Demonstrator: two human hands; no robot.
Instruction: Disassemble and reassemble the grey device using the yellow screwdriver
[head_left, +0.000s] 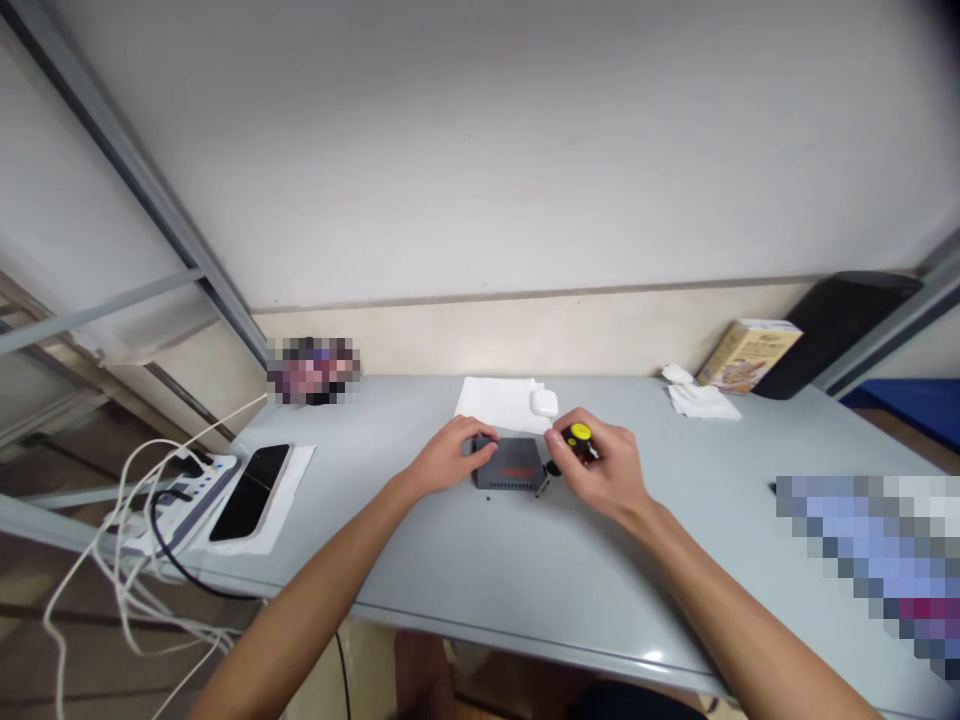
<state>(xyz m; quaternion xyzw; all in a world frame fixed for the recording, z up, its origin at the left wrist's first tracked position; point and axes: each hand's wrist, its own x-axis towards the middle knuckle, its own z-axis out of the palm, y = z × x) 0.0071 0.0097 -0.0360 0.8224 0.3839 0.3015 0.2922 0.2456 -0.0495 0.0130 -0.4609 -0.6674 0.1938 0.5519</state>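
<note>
Dark grey box (508, 462), reddish print on its top and a row of small slots along its near side, lies on the pale grey-blue surface (450, 560) between the two grips.

Left grip (448, 455): grasping the box at its left end. Back of the hand up, forefinger arched over toward the far left corner, thumb along the left part of the top. Forearm runs up from lower left, wrist nearly straight.

Right grip (606, 468): clenched around a screwdriver (580, 433) with a yellow-ended, dark handle. Thumb lies along the near-left side, fingers curl over from the far side. Handle end faces up; the lower part slants down and left toward the box's near right corner. Contact of the tip: cannot tell. Forearm enters from lower right.

A tiny dark piece (488, 498) sits on the surface just right of and nearer than the left grip, beside the box's near edge.

Beyond the right grip, slightly left: white rounded case (544, 403), at the right side of a white sheet (495, 400). Well left of the left grip: smartphone (253, 492) and power strip (187, 500). Right of and beyond the right grip: crumpled tissue (703, 401) and yellowish carton (750, 355).
</note>
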